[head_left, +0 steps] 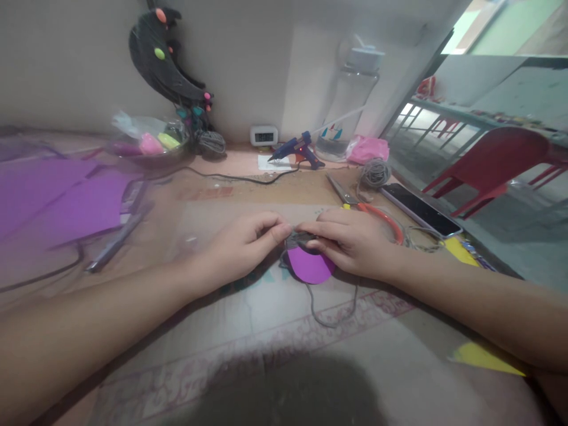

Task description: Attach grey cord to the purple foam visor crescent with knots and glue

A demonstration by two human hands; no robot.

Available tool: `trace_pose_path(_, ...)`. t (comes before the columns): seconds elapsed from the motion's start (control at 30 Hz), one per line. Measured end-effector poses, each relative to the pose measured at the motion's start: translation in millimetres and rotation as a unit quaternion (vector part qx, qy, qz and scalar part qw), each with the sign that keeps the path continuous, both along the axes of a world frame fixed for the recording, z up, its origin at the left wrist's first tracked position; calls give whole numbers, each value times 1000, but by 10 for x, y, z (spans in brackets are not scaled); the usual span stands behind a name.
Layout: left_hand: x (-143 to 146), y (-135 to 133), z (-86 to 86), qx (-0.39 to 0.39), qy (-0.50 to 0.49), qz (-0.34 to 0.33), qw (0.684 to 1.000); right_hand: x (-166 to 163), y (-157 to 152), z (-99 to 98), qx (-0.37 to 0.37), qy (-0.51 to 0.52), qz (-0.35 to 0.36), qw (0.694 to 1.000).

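In the middle of the table, a rounded piece of purple paper (313, 266) has dark grey yarn (305, 240) gathered across its upper part. My left hand (248, 242) is closed in a pinch at the upper left edge of that yarn. From the right, my right hand (355, 239) grips the paper piece, its thumb and fingers on the yarn-covered part. A loose tail of grey yarn (328, 326) hangs in a loop below the paper onto the table. My fingers hide part of the piece.
Orange-handled scissors (346, 192), a grey yarn ball (376, 173) and a phone (421, 208) lie beyond my right hand. Farther back are a blue glue gun (295, 149) with its cord and a bottle (348, 109). Purple sheets (57, 201) and a pen (114, 242) lie left.
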State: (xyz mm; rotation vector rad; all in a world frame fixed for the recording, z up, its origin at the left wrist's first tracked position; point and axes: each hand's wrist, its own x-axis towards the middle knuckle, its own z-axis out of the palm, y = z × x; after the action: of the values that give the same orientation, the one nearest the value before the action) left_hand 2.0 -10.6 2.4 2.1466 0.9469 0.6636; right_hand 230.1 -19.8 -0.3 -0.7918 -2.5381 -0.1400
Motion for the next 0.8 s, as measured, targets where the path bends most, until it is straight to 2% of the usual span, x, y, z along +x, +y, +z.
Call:
trace_pose_path(0.27, 6, 5, -17, -27, -5, -11, 1000, 3, 16, -18, 3, 16, 7, 1000)
trace_pose_path(0.5, 27, 2, 17, -17, -7, 17, 1000, -6, -17, 17, 7, 0, 5, 1000)
trace_pose_path(0.8, 11, 3, -7, -13, -1, 14, 1000, -11, -7, -10, 29, -6, -3, 1000)
